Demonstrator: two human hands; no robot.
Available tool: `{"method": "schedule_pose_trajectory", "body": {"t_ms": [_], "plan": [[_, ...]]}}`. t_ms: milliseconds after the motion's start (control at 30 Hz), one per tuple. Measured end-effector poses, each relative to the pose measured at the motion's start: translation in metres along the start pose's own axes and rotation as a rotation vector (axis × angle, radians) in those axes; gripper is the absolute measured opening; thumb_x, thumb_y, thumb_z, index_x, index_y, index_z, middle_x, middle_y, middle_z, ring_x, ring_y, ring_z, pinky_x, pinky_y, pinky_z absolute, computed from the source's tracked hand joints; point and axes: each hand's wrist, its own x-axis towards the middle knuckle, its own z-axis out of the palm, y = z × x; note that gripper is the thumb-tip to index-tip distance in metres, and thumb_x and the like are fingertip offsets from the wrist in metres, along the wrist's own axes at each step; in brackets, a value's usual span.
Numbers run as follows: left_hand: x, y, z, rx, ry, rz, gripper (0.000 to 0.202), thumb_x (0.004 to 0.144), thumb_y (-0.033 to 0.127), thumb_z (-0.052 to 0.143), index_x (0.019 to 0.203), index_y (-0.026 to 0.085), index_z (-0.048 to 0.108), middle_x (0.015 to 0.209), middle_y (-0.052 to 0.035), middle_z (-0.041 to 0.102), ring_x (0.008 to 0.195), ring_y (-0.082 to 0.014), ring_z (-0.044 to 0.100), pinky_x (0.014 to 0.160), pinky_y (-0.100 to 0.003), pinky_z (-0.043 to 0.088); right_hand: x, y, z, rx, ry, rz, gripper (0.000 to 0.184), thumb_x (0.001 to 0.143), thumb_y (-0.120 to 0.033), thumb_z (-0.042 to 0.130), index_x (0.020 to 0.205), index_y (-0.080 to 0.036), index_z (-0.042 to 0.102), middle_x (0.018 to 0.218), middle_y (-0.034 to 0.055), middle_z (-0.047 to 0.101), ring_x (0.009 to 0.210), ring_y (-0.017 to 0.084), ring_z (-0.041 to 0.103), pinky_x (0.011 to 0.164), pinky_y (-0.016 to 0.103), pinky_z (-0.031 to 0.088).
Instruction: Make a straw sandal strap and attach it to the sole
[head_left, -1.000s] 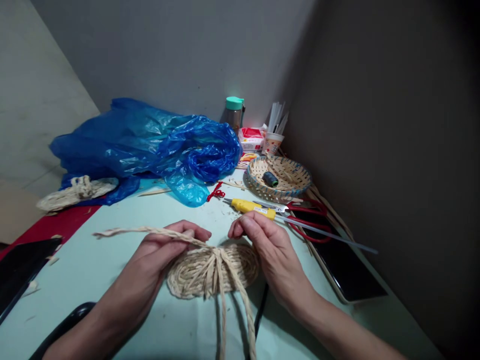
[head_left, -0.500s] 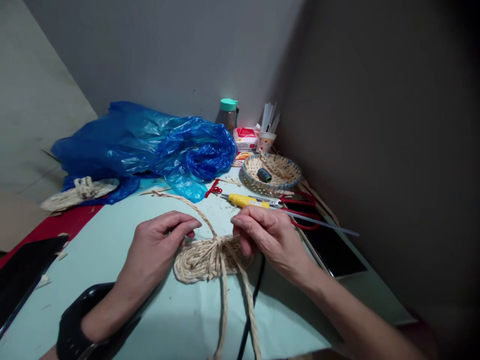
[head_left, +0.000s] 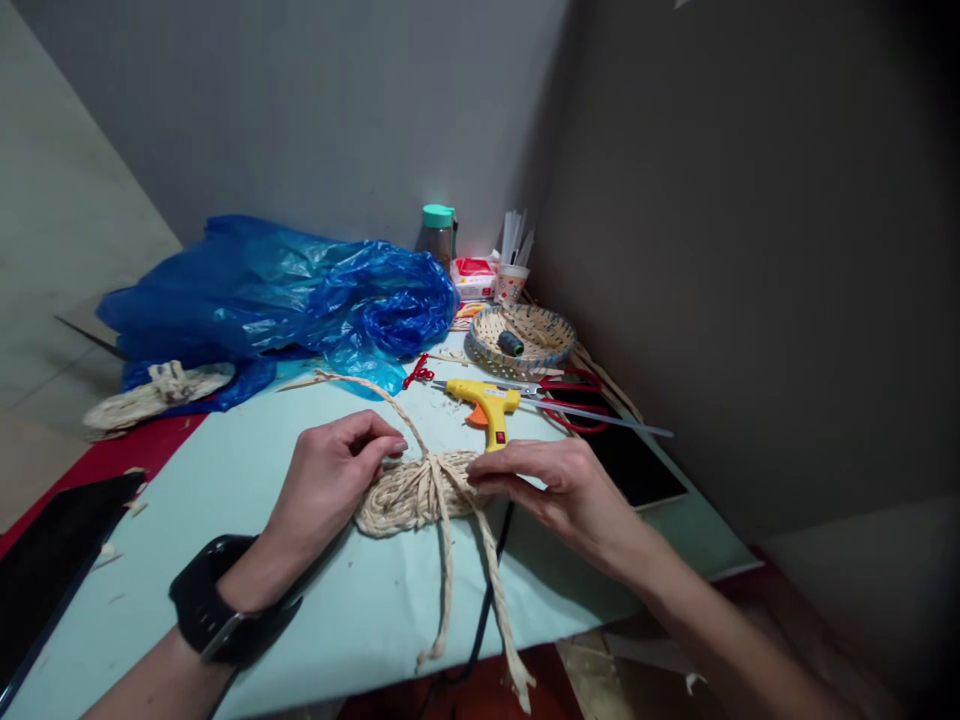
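A small oval mat of coiled straw braid lies on the pale green table. Braided strands are knotted over its middle. Two tails hang toward me past the table edge, and a third strand runs away to the back left. My left hand, with a black watch on the wrist, pinches the mat's left end. My right hand grips the mat's right end with its fingers closed.
A yellow glue gun stands just behind the mat, its black cord running under my right hand. Red scissors, a woven basket, a blue plastic bag, a bottle and a cup crowd the back. A dark tablet lies left.
The view has pulled back and tilted, so the table's near edge and my watch now show. The back strand swung from the left toward the rear. Both hands stay on the mat's ends.
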Motion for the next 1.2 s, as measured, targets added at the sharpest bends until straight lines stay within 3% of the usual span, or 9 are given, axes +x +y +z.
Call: {"method": "schedule_pose_trajectory", "body": {"t_ms": [67,200,333,467,600,767,900,1067,1200], "plan": [[0.000,0.000,0.000,-0.018,-0.008,0.011,0.015,0.085,0.026,0.059,0.075,0.020,0.069,0.061,0.0019,0.064,0.056,-0.0136,0.057,0.057,-0.025,0.042,-0.003,0.004,-0.001,-0.069,-0.018,-0.004,0.019,0.099,-0.021,0.054,0.107,-0.018,0.071,0.096,0.0065,0.076,0.087,0.018,0.071,0.078,0.028,0.053],[0.002,-0.002,0.000,-0.071,-0.027,0.034,0.024,0.089,0.026,0.049,0.095,0.015,0.069,0.079,-0.0052,0.073,0.062,-0.0156,0.063,0.061,-0.027,0.050,-0.001,0.007,-0.001,-0.208,-0.114,-0.021,0.039,0.095,0.000,0.038,0.121,-0.014,0.063,0.107,0.0127,0.071,0.096,0.021,0.064,0.082,0.033,0.050],[0.004,-0.007,0.001,-0.049,-0.011,0.122,0.033,0.087,0.018,0.043,0.107,0.015,0.069,0.096,-0.0081,0.075,0.074,-0.0176,0.065,0.074,-0.032,0.053,0.002,0.001,0.003,-0.338,-0.217,-0.078,0.027,0.099,-0.008,0.041,0.116,-0.015,0.061,0.095,0.0098,0.067,0.093,0.023,0.053,0.082,0.036,0.044],[0.006,-0.012,0.003,0.008,-0.053,0.257,0.032,0.085,0.020,0.049,0.103,0.019,0.074,0.106,-0.0090,0.074,0.100,-0.0250,0.063,0.093,-0.042,0.048,0.004,-0.004,0.005,-0.448,-0.284,-0.117,0.021,0.100,-0.013,0.045,0.113,-0.018,0.061,0.098,0.0086,0.062,0.093,0.024,0.048,0.086,0.041,0.038],[0.008,-0.012,0.006,0.050,-0.095,0.313,0.030,0.085,0.026,0.056,0.105,0.016,0.075,0.106,-0.0119,0.075,0.102,-0.0288,0.061,0.094,-0.047,0.045,0.006,-0.007,0.002,-0.475,-0.376,-0.176,0.029,0.095,-0.006,0.047,0.115,-0.022,0.061,0.098,0.0055,0.058,0.094,0.022,0.048,0.087,0.038,0.038],[0.006,-0.010,0.006,0.033,-0.149,0.343,0.024,0.087,0.027,0.058,0.096,0.018,0.078,0.104,-0.0085,0.077,0.102,-0.0258,0.062,0.095,-0.042,0.045,0.006,-0.016,0.001,-0.458,-0.435,-0.203,0.038,0.088,-0.007,0.053,0.122,-0.021,0.059,0.103,0.0062,0.056,0.095,0.022,0.048,0.085,0.034,0.041],[0.005,-0.010,0.006,0.006,-0.191,0.331,0.018,0.086,0.027,0.062,0.090,0.021,0.079,0.100,-0.0058,0.078,0.100,-0.0238,0.063,0.093,-0.038,0.046,0.006,-0.019,0.003,-0.367,-0.452,-0.171,0.034,0.086,-0.003,0.051,0.115,-0.018,0.061,0.108,0.0077,0.057,0.097,0.021,0.050,0.088,0.032,0.043],[0.005,-0.011,0.006,-0.018,-0.220,0.312,0.020,0.087,0.023,0.059,0.085,0.023,0.079,0.098,-0.0047,0.078,0.099,-0.0226,0.065,0.092,-0.036,0.047,0.008,-0.020,0.004,-0.261,-0.487,-0.163,0.051,0.081,0.006,0.048,0.125,-0.018,0.057,0.124,0.0070,0.058,0.109,0.019,0.052,0.095,0.028,0.042],[0.004,-0.013,0.005,-0.035,-0.216,0.304,0.024,0.086,0.016,0.054,0.084,0.018,0.078,0.096,-0.0075,0.077,0.098,-0.0224,0.066,0.092,-0.037,0.049,0.011,-0.032,0.006,-0.319,-0.531,-0.213,0.040,0.091,-0.014,0.056,0.131,-0.019,0.053,0.128,0.0084,0.056,0.112,0.022,0.050,0.099,0.034,0.040]]}}
